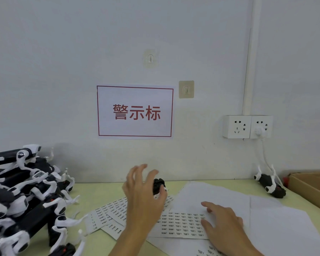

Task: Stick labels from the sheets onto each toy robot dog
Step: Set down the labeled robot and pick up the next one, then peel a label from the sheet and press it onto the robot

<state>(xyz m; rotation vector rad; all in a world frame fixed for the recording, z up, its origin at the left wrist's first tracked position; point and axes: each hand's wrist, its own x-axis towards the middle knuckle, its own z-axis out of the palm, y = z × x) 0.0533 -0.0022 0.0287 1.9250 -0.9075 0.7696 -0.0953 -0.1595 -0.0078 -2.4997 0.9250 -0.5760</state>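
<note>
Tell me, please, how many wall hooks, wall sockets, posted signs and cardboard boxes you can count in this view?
Wall hooks: 2 (clear hook, beige hook)
Wall sockets: 2 (left socket, right socket)
Posted signs: 1 (red-bordered sign)
Cardboard boxes: 1 (cardboard box)
Total: 6

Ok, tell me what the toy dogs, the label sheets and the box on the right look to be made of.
Toy robot dogs: hard plastic by the look, black bodies with white legs, smooth with a slight sheen.
Label sheets: thin matte white paper printed in small rows, probably adhesive-backed; they lie flat and overlap.
Box: brown corrugated cardboard by its dull tan colour and folded flap, though the edge is too small to confirm.
</note>
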